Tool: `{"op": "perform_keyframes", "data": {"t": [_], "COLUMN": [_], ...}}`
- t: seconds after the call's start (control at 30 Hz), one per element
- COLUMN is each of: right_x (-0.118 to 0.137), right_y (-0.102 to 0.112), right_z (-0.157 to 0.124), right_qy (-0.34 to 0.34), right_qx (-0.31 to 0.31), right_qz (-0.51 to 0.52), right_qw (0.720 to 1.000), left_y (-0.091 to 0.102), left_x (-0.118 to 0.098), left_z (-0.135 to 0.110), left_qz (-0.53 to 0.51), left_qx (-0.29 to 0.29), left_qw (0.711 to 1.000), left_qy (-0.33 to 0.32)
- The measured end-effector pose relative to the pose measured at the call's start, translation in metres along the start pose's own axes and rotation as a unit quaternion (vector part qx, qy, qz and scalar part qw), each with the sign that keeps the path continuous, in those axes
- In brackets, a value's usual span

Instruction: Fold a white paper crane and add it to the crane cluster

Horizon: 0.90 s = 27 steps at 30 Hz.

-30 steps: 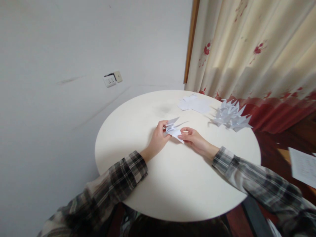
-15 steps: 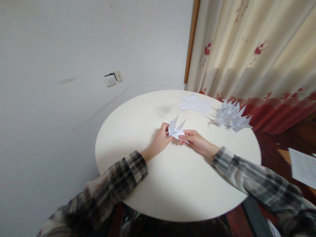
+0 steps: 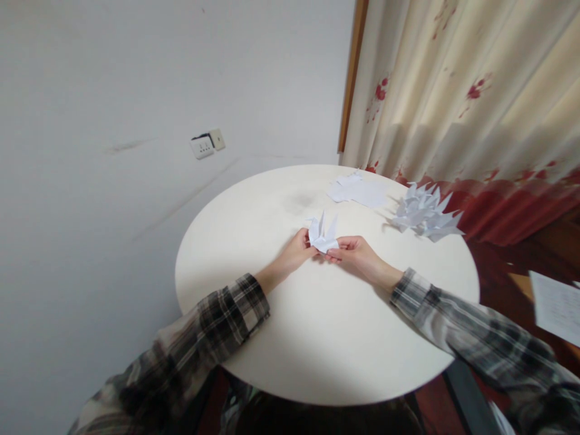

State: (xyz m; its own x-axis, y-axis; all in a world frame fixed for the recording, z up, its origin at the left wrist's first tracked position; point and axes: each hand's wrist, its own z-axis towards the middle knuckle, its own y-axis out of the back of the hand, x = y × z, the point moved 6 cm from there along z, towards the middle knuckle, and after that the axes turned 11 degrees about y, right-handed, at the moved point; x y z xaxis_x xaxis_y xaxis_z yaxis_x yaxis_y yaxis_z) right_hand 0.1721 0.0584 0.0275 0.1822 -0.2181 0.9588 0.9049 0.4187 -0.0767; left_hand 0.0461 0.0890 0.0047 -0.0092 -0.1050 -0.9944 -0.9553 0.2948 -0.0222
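A white folded paper crane (image 3: 323, 236) is held between both my hands, over the middle of the table. Its two wings point up, and a thin bent head shows at the upper left. My left hand (image 3: 299, 249) pinches the crane's left side low down, with some fingers hidden behind the paper. On the other side, my right hand (image 3: 354, 252) grips the lower right end between thumb and fingers.
A round white table (image 3: 254, 241) stands against the wall. Toward its far side lie white paper sheets (image 3: 362, 190). A cluster of folded paper cranes (image 3: 423, 211) sits at the right edge, near a curtain (image 3: 435, 90).
The crane has turned and its wings stand more upright, with its head now showing at the left. My left hand has shifted its grip slightly lower; the right hand is nearly unmoved.
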Motion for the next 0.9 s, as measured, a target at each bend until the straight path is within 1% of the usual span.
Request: {"op": "perform_keyframes", "data": {"t": [0.1,0.27,0.33,0.47,0.57,0.63,0.7,0.77,0.9], "right_x": [0.002,0.002,0.002,0.005,0.009,0.012,0.016,0.020,0.030], "right_y": [0.003,0.009,0.009,0.008,0.011,0.013,0.016,0.016,0.013], "right_z": [0.000,0.000,0.000,0.000,0.001,0.000,0.000,-0.002,-0.006], "right_qy": [0.014,0.018,0.021,0.042,0.078,0.115,0.157,0.201,0.281], "right_qx": [-0.006,-0.010,-0.005,0.015,0.016,0.011,0.008,0.014,0.033], "right_qz": [-0.011,-0.032,-0.035,-0.060,-0.104,-0.148,-0.200,-0.248,-0.324], "right_qw": [1.000,0.999,0.999,0.997,0.991,0.982,0.967,0.948,0.903], "left_y": [-0.001,0.002,0.002,-0.001,-0.002,-0.004,-0.007,-0.009,-0.009], "left_x": [0.000,0.001,0.000,-0.006,-0.010,-0.011,-0.011,-0.013,-0.014], "left_z": [-0.001,0.000,-0.002,-0.007,-0.010,-0.012,-0.013,-0.015,-0.018], "left_qz": [0.010,0.014,0.016,0.017,0.008,0.004,-0.005,-0.015,-0.025], "left_qx": [0.015,-0.006,-0.004,0.023,0.038,0.047,0.060,0.069,0.057], "left_qw": [1.000,1.000,1.000,0.999,0.999,0.998,0.997,0.996,0.995], "left_qy": [0.013,0.025,0.025,0.022,0.024,0.038,0.055,0.061,0.077]}}
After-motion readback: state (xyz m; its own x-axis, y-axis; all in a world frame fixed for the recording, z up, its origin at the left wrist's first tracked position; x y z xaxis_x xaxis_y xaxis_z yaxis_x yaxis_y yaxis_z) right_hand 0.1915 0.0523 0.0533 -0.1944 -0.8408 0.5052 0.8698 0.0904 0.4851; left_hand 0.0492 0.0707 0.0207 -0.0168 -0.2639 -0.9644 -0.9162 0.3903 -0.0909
